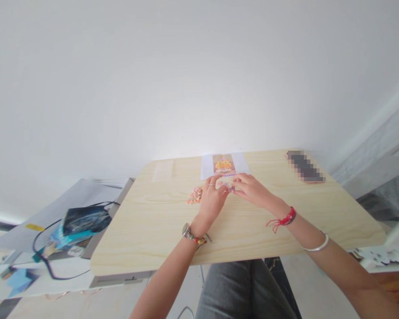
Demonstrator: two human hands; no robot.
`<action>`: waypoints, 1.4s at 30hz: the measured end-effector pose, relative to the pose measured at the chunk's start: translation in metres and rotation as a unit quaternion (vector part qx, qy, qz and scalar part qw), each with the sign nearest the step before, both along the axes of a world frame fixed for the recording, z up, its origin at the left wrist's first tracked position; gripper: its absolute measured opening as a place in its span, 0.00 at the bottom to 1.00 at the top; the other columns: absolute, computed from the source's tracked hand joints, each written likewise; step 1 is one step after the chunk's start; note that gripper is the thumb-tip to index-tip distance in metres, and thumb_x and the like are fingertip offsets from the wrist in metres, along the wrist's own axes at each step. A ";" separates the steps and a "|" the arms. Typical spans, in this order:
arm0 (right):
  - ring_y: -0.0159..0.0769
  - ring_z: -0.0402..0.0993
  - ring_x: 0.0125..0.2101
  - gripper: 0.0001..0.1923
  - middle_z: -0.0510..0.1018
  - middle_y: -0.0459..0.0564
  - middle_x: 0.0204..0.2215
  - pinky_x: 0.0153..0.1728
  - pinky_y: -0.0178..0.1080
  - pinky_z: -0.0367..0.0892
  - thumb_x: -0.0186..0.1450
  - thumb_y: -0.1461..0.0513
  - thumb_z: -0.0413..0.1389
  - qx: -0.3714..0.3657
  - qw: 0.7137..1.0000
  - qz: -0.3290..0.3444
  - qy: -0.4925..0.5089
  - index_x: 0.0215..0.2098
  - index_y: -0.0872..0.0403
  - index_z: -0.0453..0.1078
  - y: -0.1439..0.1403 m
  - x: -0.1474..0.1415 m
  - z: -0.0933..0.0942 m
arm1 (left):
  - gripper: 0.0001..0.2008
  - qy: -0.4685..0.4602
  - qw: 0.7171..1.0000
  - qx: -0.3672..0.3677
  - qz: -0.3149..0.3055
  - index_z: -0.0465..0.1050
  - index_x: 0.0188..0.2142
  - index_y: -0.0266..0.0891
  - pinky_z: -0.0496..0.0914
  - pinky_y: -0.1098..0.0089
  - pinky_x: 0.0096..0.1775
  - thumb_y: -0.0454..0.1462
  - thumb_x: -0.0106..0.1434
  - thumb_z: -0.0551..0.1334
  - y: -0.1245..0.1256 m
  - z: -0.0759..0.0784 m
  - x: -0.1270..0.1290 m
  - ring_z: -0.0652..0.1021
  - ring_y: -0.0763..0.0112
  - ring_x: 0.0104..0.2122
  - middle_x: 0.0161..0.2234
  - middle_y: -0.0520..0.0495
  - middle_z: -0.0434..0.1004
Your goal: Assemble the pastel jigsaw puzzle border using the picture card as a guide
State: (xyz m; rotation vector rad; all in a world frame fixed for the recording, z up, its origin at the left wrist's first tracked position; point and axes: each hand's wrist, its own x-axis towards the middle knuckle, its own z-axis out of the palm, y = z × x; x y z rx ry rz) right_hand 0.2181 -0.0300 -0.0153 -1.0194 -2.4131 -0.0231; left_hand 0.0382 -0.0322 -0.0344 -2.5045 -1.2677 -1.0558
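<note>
My left hand (212,198) and my right hand (252,189) meet over the middle of the wooden table. Between them is a small, flat patterned thing (225,182) in pale yellow, pink and purple. Its kind is too small to make out. The fingers of both hands are curled and pinch its near edge and sides, hiding part of it. Close beside my left hand lies a pile of tiny orange, pink and white pieces (195,195). Just beyond the fingers is a white sheet (208,166) with a printed picture of a yellow figure.
A pixelated dark phone-like slab (306,167) lies at the table's (146,230) back right. A pale, thin rectangle (162,171) rests at the back left. Left of the table, a lower surface holds a black strap, a dark bag (86,220) and blue packaging. A white wall stands behind.
</note>
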 end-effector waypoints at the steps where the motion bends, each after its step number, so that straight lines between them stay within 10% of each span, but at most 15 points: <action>1: 0.41 0.67 0.40 0.05 0.70 0.55 0.37 0.41 0.45 0.64 0.62 0.64 0.53 0.002 1.000 -0.002 0.006 0.35 0.55 0.70 -0.001 0.001 -0.001 | 0.02 0.003 1.000 0.002 0.000 0.71 0.29 0.40 0.70 0.54 0.44 0.32 0.55 0.62 -0.001 0.001 0.001 0.64 0.56 0.48 0.48 0.42 0.62; 16: 0.38 0.67 0.39 0.04 0.70 0.53 0.38 0.42 0.43 0.65 0.61 0.65 0.53 0.030 0.998 0.005 0.049 0.35 0.55 0.69 -0.005 -0.006 -0.010 | 0.02 0.009 1.000 -0.008 0.020 0.72 0.27 0.39 0.69 0.55 0.45 0.33 0.56 0.62 -0.011 0.005 -0.006 0.64 0.56 0.48 0.49 0.42 0.63; 29: 0.39 0.67 0.38 0.07 0.69 0.53 0.37 0.40 0.43 0.65 0.62 0.63 0.52 -0.012 0.995 -0.098 0.000 0.36 0.54 0.72 -0.005 0.058 -0.030 | 0.02 0.041 0.996 -0.081 -0.005 0.72 0.30 0.38 0.66 0.52 0.48 0.32 0.56 0.62 0.004 -0.006 0.054 0.64 0.55 0.52 0.51 0.40 0.62; 42: 0.39 0.65 0.40 0.07 0.70 0.54 0.40 0.42 0.41 0.61 0.60 0.66 0.53 -0.060 0.993 -0.077 -0.072 0.34 0.54 0.72 0.025 0.017 -0.015 | 0.07 0.046 0.991 -0.073 0.107 0.74 0.34 0.39 0.67 0.55 0.47 0.31 0.54 0.62 0.014 -0.005 -0.010 0.64 0.52 0.50 0.50 0.39 0.63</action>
